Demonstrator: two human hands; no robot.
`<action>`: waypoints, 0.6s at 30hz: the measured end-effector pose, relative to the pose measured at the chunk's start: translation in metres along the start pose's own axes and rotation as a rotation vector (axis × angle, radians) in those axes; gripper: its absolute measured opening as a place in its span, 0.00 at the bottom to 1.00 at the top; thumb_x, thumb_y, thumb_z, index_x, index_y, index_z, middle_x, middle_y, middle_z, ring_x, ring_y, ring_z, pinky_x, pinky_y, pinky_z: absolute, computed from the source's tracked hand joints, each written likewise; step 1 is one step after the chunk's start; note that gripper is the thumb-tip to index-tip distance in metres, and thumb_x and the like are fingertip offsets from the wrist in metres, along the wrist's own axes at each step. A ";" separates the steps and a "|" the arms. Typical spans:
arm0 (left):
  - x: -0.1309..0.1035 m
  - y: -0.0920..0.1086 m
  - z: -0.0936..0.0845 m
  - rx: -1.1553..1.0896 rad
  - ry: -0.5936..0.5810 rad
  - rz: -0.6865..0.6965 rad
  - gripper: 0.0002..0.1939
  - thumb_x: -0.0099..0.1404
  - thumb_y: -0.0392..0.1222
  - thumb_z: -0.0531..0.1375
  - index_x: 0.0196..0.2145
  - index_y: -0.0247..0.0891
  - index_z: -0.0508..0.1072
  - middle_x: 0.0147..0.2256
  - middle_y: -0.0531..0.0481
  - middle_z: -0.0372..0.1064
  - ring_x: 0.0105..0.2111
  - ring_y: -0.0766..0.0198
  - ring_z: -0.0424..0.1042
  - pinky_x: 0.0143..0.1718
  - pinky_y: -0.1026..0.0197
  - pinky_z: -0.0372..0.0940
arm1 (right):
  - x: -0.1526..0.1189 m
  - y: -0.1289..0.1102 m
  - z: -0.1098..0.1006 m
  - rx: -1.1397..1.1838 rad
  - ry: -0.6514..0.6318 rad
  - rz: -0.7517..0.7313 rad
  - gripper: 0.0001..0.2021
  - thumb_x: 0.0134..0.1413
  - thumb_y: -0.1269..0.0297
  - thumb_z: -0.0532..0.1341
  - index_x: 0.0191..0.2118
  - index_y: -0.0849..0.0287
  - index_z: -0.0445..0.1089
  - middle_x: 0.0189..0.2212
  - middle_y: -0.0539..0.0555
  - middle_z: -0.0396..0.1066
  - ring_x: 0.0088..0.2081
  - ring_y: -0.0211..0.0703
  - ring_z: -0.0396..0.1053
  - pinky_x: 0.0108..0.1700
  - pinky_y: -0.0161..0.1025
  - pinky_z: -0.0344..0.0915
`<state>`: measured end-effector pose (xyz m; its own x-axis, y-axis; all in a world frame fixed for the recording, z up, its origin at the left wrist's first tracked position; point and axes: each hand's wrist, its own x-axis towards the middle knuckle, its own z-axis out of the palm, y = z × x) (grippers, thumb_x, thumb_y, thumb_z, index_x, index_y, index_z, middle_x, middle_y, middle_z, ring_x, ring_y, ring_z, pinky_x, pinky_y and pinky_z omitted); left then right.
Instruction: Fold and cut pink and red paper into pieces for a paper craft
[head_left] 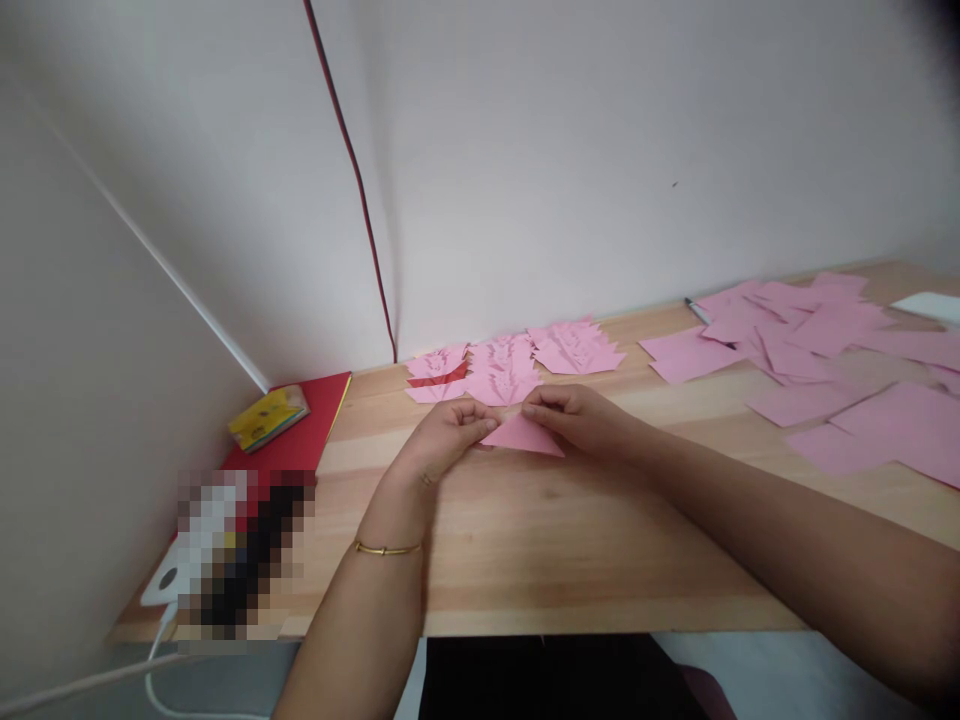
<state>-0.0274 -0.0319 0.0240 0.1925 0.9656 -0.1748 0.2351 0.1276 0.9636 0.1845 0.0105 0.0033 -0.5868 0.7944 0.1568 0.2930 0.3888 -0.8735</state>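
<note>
A pink piece of paper [523, 437], folded into a triangle, is held just above the wooden table by both hands. My left hand [455, 432] pinches its left corner between thumb and fingers. At the upper edge, my right hand [574, 412] grips the paper the same way. Behind the hands lie several folded pink paper pieces [504, 372] with jagged edges, in overlapping groups. A red strip [439, 377] rests on the leftmost group. The fingers cover parts of the triangle's corners.
Loose pink paper sheets [817, 330] are scattered at the right, with a dark pen [697, 310] beside them. At the left, a yellow packet [268, 418] sits on a red folder [330, 405]. A white cable [154, 660] hangs near the table's front left corner.
</note>
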 end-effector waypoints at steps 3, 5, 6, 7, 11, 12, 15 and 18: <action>-0.001 0.001 0.002 0.020 -0.029 0.005 0.14 0.53 0.46 0.65 0.33 0.34 0.73 0.28 0.50 0.68 0.26 0.70 0.64 0.27 0.66 0.58 | 0.000 -0.001 0.000 -0.027 -0.003 0.000 0.14 0.58 0.56 0.53 0.31 0.59 0.70 0.28 0.51 0.68 0.33 0.41 0.64 0.36 0.37 0.58; -0.002 0.002 0.003 0.027 -0.029 0.008 0.14 0.53 0.47 0.65 0.33 0.34 0.73 0.28 0.50 0.68 0.25 0.70 0.64 0.26 0.66 0.57 | -0.001 -0.001 0.000 -0.033 -0.010 -0.002 0.14 0.58 0.56 0.53 0.32 0.59 0.70 0.28 0.51 0.69 0.33 0.41 0.64 0.36 0.37 0.59; -0.002 0.003 0.004 0.028 -0.023 0.013 0.14 0.54 0.48 0.64 0.32 0.34 0.73 0.26 0.51 0.67 0.24 0.70 0.63 0.25 0.66 0.55 | -0.001 -0.001 0.000 -0.031 -0.012 -0.006 0.14 0.58 0.56 0.53 0.32 0.59 0.70 0.28 0.51 0.69 0.33 0.41 0.64 0.36 0.37 0.59; -0.003 0.004 0.004 0.024 -0.020 0.020 0.14 0.55 0.48 0.64 0.31 0.34 0.72 0.24 0.53 0.64 0.23 0.71 0.60 0.24 0.67 0.53 | -0.001 -0.001 0.000 -0.029 -0.014 -0.010 0.14 0.58 0.55 0.53 0.32 0.59 0.69 0.29 0.51 0.69 0.33 0.41 0.64 0.36 0.37 0.59; -0.004 0.007 0.005 -0.029 -0.016 0.026 0.15 0.55 0.50 0.63 0.29 0.33 0.71 0.21 0.57 0.58 0.21 0.73 0.55 0.24 0.67 0.51 | -0.001 -0.001 0.001 -0.035 -0.014 -0.013 0.15 0.59 0.55 0.51 0.33 0.59 0.69 0.30 0.52 0.69 0.33 0.42 0.65 0.37 0.38 0.60; -0.004 0.007 0.005 -0.040 -0.017 0.019 0.15 0.54 0.49 0.64 0.30 0.33 0.71 0.22 0.56 0.60 0.22 0.73 0.56 0.25 0.67 0.51 | -0.001 -0.002 0.001 -0.038 -0.013 -0.013 0.15 0.59 0.54 0.51 0.33 0.59 0.69 0.30 0.52 0.69 0.33 0.41 0.65 0.37 0.38 0.60; -0.003 0.006 0.005 -0.055 -0.025 0.005 0.15 0.52 0.46 0.66 0.32 0.33 0.72 0.23 0.55 0.62 0.23 0.73 0.58 0.25 0.67 0.51 | -0.001 -0.003 0.001 -0.050 -0.010 -0.022 0.16 0.60 0.55 0.51 0.32 0.59 0.68 0.29 0.51 0.68 0.33 0.41 0.64 0.36 0.37 0.59; -0.003 0.005 0.006 -0.053 -0.022 0.012 0.14 0.52 0.46 0.65 0.32 0.32 0.72 0.22 0.55 0.61 0.22 0.74 0.56 0.24 0.67 0.49 | -0.002 -0.003 0.002 -0.054 -0.010 -0.035 0.15 0.59 0.54 0.51 0.31 0.59 0.67 0.28 0.51 0.67 0.32 0.40 0.63 0.35 0.37 0.59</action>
<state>-0.0214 -0.0355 0.0283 0.2163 0.9620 -0.1669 0.1817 0.1283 0.9749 0.1831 0.0073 0.0048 -0.6047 0.7754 0.1819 0.3123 0.4409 -0.8415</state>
